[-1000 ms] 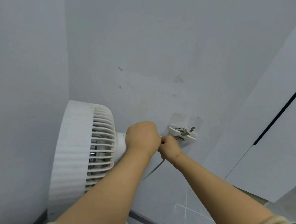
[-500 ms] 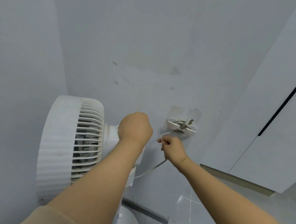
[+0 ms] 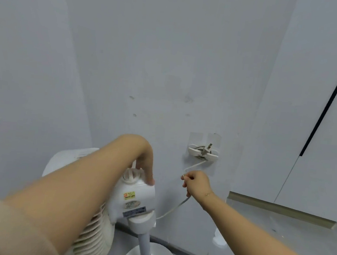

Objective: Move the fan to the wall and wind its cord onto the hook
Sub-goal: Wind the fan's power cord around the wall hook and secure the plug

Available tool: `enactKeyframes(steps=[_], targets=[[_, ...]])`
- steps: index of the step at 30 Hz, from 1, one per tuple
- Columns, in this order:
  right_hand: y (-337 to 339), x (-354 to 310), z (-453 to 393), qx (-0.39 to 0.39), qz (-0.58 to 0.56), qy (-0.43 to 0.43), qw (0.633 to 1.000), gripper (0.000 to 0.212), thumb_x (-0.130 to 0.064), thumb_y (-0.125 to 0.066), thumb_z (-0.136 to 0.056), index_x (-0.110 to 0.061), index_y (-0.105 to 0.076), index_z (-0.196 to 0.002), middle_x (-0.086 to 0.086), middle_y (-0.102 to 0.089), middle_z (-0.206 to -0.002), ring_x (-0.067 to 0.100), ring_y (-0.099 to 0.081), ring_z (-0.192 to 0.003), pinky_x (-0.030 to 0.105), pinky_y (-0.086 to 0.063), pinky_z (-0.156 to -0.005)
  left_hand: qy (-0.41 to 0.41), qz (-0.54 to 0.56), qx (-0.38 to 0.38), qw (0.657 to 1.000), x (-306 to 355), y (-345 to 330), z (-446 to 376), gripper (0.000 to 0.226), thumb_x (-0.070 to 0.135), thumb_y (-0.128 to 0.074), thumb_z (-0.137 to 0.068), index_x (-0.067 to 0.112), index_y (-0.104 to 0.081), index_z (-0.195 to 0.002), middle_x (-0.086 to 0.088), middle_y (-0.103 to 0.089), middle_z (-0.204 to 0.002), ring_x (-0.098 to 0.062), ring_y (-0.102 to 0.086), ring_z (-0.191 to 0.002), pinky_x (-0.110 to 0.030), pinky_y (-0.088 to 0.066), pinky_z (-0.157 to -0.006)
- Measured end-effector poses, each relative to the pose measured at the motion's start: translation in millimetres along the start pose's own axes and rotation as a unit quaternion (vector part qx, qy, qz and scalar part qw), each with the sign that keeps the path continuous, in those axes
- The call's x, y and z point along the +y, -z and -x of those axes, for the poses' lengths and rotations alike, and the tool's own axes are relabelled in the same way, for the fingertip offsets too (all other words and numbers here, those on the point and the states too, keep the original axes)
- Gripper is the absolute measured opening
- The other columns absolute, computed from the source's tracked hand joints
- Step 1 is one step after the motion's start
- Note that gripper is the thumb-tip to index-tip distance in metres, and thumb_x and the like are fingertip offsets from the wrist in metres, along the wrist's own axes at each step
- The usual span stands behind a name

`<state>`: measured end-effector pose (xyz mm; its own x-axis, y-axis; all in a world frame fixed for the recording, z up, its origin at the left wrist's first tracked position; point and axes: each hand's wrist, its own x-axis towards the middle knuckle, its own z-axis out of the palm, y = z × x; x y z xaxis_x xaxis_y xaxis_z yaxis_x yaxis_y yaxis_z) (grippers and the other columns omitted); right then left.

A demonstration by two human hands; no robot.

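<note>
White plastic throughout — one fan point(image 3: 134, 198) stands in the corner by the wall point(image 3: 169, 65), its ribbed head turned left toward the side wall, its pole upright above a round base. Left hand point(image 3: 144, 166) rests on the knob atop the motor housing, fingers draped over it. One cord point(image 3: 176, 207) runs from the housing up and right through the pinching right hand point(image 3: 196, 182) — then on to the single wall hook point(image 3: 203, 152), where turns already sit.
</note>
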<state>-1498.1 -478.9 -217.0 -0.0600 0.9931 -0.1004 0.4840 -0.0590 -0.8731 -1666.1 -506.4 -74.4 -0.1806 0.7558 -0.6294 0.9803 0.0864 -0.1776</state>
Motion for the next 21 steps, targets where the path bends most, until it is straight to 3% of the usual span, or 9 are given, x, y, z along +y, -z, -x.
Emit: enactKeyframes(steps=[2, 5, 8, 11, 14, 18, 21], targets=[[0, 2, 0, 0.008, 0.004, -0.002, 1.000, 0.030, -0.003, -0.043, -0.095, -0.004, -0.060, -0.069, 0.020, -0.066, -0.095, 0.017, -0.047, -0.048, 0.027, -0.045, -0.051, 0.016, -0.076, -0.072, 0.994, -15, -6, 2, 0.111, 0.065, -0.080, -0.046, 0.021, -0.042, -0.140, -0.002, -0.048, -0.143, -0.024, -0.058, -0.118, -0.042, -0.039, -0.108], [6, 3, -1, 0.026, -0.001, -0.001, 1.000, 0.025, -0.003, -0.043, -0.095, 0.005, -0.066, -0.093, 0.016, -0.062, -0.085, 0.013, -0.044, -0.048, 0.025, -0.043, -0.052, -0.064, -0.042, -0.012, 0.997, -24, -26, -1, 0.087, 0.068, -0.076, -0.051, 0.025, -0.057, -0.124, 0.005, -0.061, -0.126, -0.021, -0.060, -0.113, -0.038, -0.045, -0.102], [14, 2, -3, 0.019, 0.006, 0.002, 1.000, 0.026, -0.004, -0.043, -0.096, 0.005, -0.066, -0.101, 0.012, -0.060, -0.085, 0.011, -0.045, -0.051, 0.021, -0.043, -0.051, -0.104, 0.030, 0.028, 0.994, -19, -32, -6, 0.083, 0.073, -0.074, -0.044, 0.026, -0.064, -0.111, 0.007, -0.069, -0.110, -0.018, -0.066, -0.100, -0.038, -0.051, -0.096], [23, 4, -1, 0.009, 0.039, 0.008, 0.999, 0.026, -0.004, -0.042, -0.097, 0.007, -0.065, -0.104, 0.004, -0.058, -0.076, 0.009, -0.045, -0.052, 0.019, -0.042, -0.049, -0.098, 0.012, 0.058, 0.993, 0, -26, -6, 0.082, 0.074, -0.071, -0.050, 0.020, -0.063, -0.111, 0.004, -0.068, -0.109, -0.020, -0.066, -0.097, -0.038, -0.051, -0.095], [28, 4, -3, -0.012, 0.091, 0.013, 0.996, 0.028, -0.004, -0.041, -0.096, 0.004, -0.066, -0.104, 0.007, -0.059, -0.083, 0.009, -0.046, -0.053, 0.019, -0.043, -0.052, -0.093, 0.000, 0.071, 0.993, 14, -20, -4, 0.083, 0.073, -0.068, -0.058, 0.016, -0.058, -0.117, 0.000, -0.065, -0.114, -0.023, -0.062, -0.095, -0.037, -0.051, -0.093], [29, 0, -12, -0.043, 0.153, 0.016, 0.987, 0.029, -0.003, -0.039, -0.094, 0.002, -0.067, -0.102, 0.010, -0.058, -0.083, 0.015, -0.049, -0.055, 0.034, -0.052, -0.064, -0.083, 0.002, 0.090, 0.992, 22, -13, -4, 0.086, 0.070, -0.066, -0.065, 0.012, -0.052, -0.126, -0.003, -0.060, -0.123, -0.025, -0.060, -0.103, -0.034, -0.048, -0.090], [25, -8, -18, -0.068, 0.200, 0.023, 0.977, 0.030, -0.004, -0.038, -0.094, -0.001, -0.067, -0.101, 0.001, -0.053, -0.072, 0.025, -0.055, -0.064, 0.042, -0.057, -0.075, -0.078, 0.002, 0.116, 0.990, 20, -8, -11, 0.087, 0.069, -0.067, -0.066, 0.010, -0.050, -0.128, -0.004, -0.058, -0.127, -0.026, -0.058, -0.110, -0.034, -0.046, -0.089]])
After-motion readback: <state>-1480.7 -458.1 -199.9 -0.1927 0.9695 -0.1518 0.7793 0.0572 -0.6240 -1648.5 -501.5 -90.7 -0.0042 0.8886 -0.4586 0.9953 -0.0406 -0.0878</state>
